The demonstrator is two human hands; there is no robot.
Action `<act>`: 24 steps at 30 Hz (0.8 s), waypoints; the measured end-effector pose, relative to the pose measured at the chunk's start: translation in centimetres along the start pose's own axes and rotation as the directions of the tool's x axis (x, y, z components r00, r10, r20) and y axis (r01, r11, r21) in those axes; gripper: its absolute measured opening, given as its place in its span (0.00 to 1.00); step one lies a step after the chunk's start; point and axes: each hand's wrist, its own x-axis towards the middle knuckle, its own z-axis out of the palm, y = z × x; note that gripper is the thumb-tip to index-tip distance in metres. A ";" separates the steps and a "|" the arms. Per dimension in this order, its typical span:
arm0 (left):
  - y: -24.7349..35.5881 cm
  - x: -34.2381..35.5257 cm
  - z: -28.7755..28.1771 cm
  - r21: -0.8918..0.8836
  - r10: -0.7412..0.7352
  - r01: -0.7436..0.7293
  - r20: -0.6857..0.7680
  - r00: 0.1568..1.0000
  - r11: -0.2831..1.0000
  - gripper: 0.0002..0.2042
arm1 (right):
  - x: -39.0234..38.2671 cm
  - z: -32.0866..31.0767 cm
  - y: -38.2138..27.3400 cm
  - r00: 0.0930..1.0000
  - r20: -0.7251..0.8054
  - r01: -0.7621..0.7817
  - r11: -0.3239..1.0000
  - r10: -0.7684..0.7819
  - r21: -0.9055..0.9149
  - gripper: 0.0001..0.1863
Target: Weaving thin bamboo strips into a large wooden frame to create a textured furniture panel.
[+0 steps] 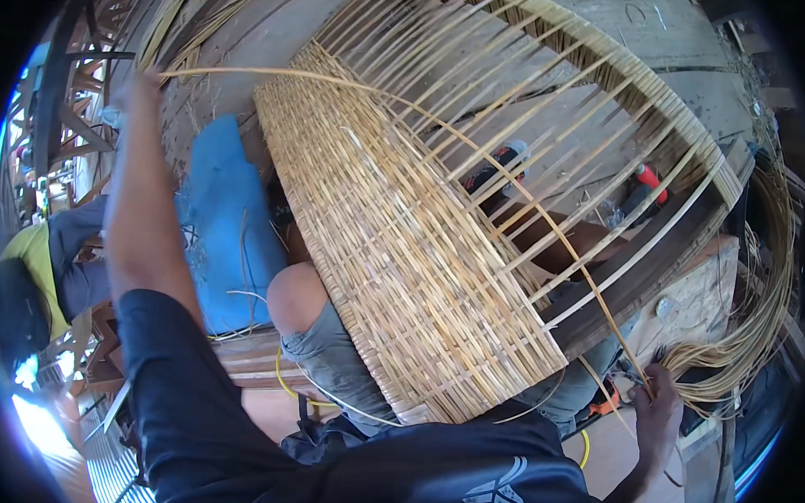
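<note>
Between my two hands a long rattan strand (460, 134) arches over a woven rattan panel (402, 251). Raised at the far left, my left hand (142, 87) is somewhat blurred, closed at one end of the strand. My right hand (658, 416), low at the right, pinches the strand between closed fingers. The panel lies tilted across my lap, its near left part tightly woven. Bare parallel rattan stakes (548, 159) run from the weave to a wrapped, curved frame edge (657, 83) at the far right.
A bundle of loose rattan strands (754, 352) hangs at the right, with more strands (175, 22) at the far left. A blue plastic piece (230, 237) lies left of the panel. A red-handled tool (650, 182) shows beyond the stakes. Another person (47, 270) sits at the left.
</note>
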 end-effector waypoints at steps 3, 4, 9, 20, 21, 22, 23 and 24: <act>8.6 -3.7 1.7 -0.572 -0.098 0.053 -0.047 0.994 0.818 0.19 | 2.0 0.4 0.5 0.978 -0.063 0.199 0.980 -0.201 -0.023 0.18; 16.1 -9.2 -4.5 -0.863 -0.242 -0.020 -0.164 0.956 0.506 0.21 | 1.9 -0.2 0.9 0.986 -0.042 0.160 0.987 -0.160 -0.013 0.18; 24.8 -14.4 -10.2 -0.717 0.334 -0.424 -0.275 0.901 0.553 0.20 | 1.7 -1.2 2.9 0.997 -0.022 0.072 0.995 -0.073 -0.064 0.18; 17.0 -7.1 -1.5 -0.915 0.005 0.114 0.126 0.992 0.387 0.17 | 2.6 -0.8 4.9 0.997 -0.010 0.074 0.989 -0.076 -0.128 0.14; 8.1 -5.1 2.1 -0.376 0.018 -0.058 -0.110 0.994 0.925 0.17 | 2.6 -1.0 5.4 0.994 0.000 0.104 0.982 -0.105 -0.158 0.14; 8.8 -7.9 -4.4 -0.462 -0.078 0.016 -0.115 0.990 0.887 0.14 | 2.8 -0.5 5.7 0.998 -0.021 0.055 0.985 -0.059 -0.163 0.14; 5.8 -7.3 -3.7 -0.340 -0.144 0.108 -0.082 0.986 0.934 0.15 | 2.6 -0.2 5.7 0.996 -0.020 0.087 0.991 -0.089 -0.099 0.14; 3.1 -7.3 -2.9 -0.212 -0.200 0.186 -0.047 0.979 0.959 0.17 | 1.6 -0.4 5.9 0.994 -0.011 0.108 0.993 -0.108 -0.043 0.14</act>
